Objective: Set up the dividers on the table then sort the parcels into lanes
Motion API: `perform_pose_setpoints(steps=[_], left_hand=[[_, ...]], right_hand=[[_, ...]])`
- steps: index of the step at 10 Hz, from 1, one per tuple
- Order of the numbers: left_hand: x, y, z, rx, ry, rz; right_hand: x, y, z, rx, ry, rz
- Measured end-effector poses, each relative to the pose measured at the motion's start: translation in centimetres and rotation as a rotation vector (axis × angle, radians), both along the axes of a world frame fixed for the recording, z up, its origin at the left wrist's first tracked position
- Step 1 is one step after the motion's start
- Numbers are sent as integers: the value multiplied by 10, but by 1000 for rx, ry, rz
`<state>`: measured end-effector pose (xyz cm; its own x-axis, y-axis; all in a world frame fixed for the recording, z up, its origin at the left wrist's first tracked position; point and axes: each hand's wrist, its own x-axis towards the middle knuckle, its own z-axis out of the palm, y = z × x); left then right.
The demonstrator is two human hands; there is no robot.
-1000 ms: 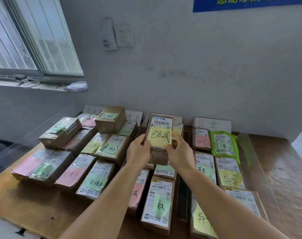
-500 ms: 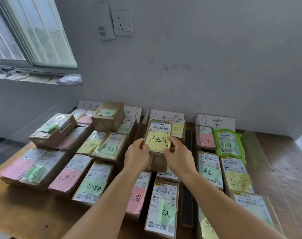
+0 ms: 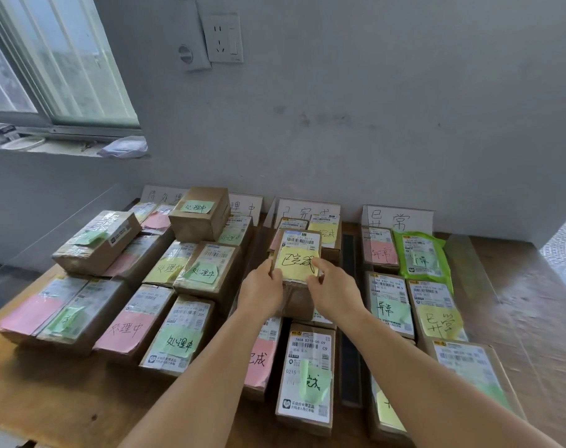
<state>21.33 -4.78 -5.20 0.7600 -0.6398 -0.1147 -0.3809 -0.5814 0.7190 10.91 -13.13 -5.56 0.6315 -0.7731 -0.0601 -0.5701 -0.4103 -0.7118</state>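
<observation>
A brown cardboard parcel (image 3: pixel 298 253) with a yellow handwritten note is held between both hands over the third lane, resting on or just above other parcels there. My left hand (image 3: pixel 262 291) grips its left side and my right hand (image 3: pixel 331 289) its right side. Several labelled parcels fill the lanes on the wooden table (image 3: pixel 49 399). Clear upright dividers (image 3: pixel 462 263) separate lanes; a dark strip (image 3: pixel 349 318) runs between the third and fourth lanes. White lane signs (image 3: pixel 398 218) stand against the wall.
A green plastic mailer (image 3: pixel 420 257) lies in the right lane. A stacked box (image 3: pixel 201 213) tops the second lane and another (image 3: pixel 97 240) tilts on the left lane. The table's bare right part (image 3: pixel 527 302) lies beyond the last divider. A window is at upper left.
Both hands carried the yellow-noted parcel a little farther from me and lower, toward the parcels in the third lane. My head tilted down.
</observation>
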Motion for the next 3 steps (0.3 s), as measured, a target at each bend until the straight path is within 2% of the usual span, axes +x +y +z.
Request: perform_pose_setpoints(steps=[3], left_hand=[[-7, 3, 17, 169, -254, -79]], right_hand=[[-18, 0, 17, -131, 75, 74]])
